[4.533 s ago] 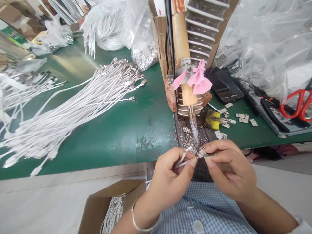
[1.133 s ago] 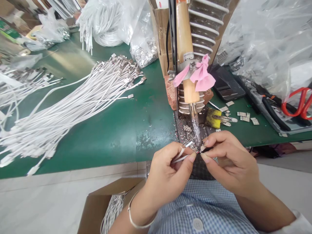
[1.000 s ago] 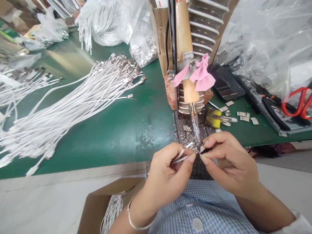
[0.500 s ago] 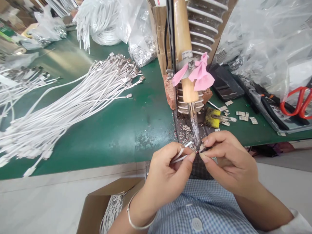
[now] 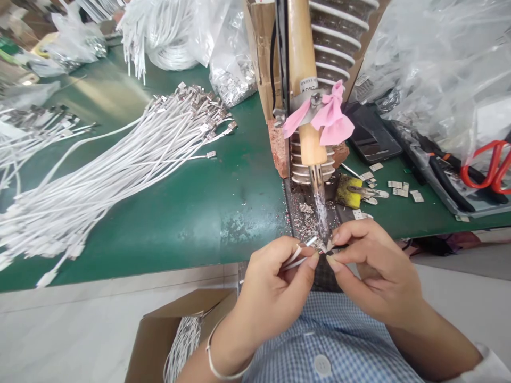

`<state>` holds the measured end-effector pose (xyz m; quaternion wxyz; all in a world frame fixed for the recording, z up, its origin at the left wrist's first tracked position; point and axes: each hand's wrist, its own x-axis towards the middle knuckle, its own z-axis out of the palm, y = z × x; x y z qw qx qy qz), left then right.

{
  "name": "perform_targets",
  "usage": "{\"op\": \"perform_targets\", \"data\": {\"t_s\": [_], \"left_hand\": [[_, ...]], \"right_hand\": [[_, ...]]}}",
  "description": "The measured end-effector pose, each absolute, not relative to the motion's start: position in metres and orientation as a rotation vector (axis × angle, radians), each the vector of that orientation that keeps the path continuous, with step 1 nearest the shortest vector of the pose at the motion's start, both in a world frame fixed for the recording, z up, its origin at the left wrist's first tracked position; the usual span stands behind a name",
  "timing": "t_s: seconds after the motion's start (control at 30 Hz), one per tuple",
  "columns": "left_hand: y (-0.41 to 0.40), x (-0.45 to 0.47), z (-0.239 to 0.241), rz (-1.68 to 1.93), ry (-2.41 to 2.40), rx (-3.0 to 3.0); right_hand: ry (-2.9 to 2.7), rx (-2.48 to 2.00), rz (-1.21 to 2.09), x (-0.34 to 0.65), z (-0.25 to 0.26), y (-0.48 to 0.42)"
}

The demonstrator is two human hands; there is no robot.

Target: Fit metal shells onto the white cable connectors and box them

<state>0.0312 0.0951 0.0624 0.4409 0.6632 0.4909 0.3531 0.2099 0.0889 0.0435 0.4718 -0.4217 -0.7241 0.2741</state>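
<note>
My left hand (image 5: 279, 279) pinches a white cable (image 5: 294, 261) between thumb and forefinger, its end pointing right beneath the soldering iron (image 5: 320, 207). That iron has a wooden handle, is clamped upright with its tip downward, and carries a pink ribbon (image 5: 333, 119). My right hand (image 5: 371, 268) is closed, with a small metal connector (image 5: 329, 246) at its fingertips right by the iron's tip. The fingers partly hide the connector and the cable's end. Between the hands, solder crumbs (image 5: 306, 210) are scattered on a dark strip.
At left lies a large bundle of white cables (image 5: 120, 165) with metal plugs. A yellow sponge (image 5: 349, 192), loose connectors (image 5: 399, 187), a phone (image 5: 372, 133) and red-handled scissors (image 5: 485, 167) lie at right. Below the table's edge stands a cardboard box (image 5: 154, 332) holding cables.
Both hands stay at the iron's tip with only slight finger shifts. The connector now sits closer against the tip, and the view has moved slightly.
</note>
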Motion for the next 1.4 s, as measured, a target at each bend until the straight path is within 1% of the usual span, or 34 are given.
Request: {"op": "perform_targets", "data": {"t_s": [0.13,0.3,0.47,0.63,0.7,0.8,0.9,1.23,1.4], "left_hand": [[0.089,0.031,0.059,0.889,1.208,1.655],[0.081,0.029,0.055,0.883,1.178,1.646],[0.075,0.022,0.054,0.714,1.106,1.603],[0.07,0.021,0.048,0.561,1.013,1.637],[0.068,0.022,0.044,0.523,0.978,1.668],[0.065,0.024,0.041,0.486,0.898,1.697],[0.064,0.024,0.04,0.493,0.88,1.696],[0.061,0.02,0.043,0.628,0.999,1.632],[0.061,0.02,0.041,0.707,0.99,1.638]], "right_hand": [[-1.794,-1.057,0.659,0.209,0.042,0.08],[-1.802,-1.078,0.725,0.211,0.043,0.071],[-1.827,-1.05,0.851,0.22,0.042,0.063],[-1.506,-1.136,0.996,0.224,0.037,0.059],[-1.559,-1.092,1.019,0.224,0.037,0.059],[-1.783,-0.999,0.988,0.221,0.041,0.061],[-1.85,-1.005,0.983,0.217,0.045,0.064],[-1.699,-1.166,1.208,0.217,0.035,0.06],[-1.633,-1.131,1.289,0.218,0.032,0.061]]}}
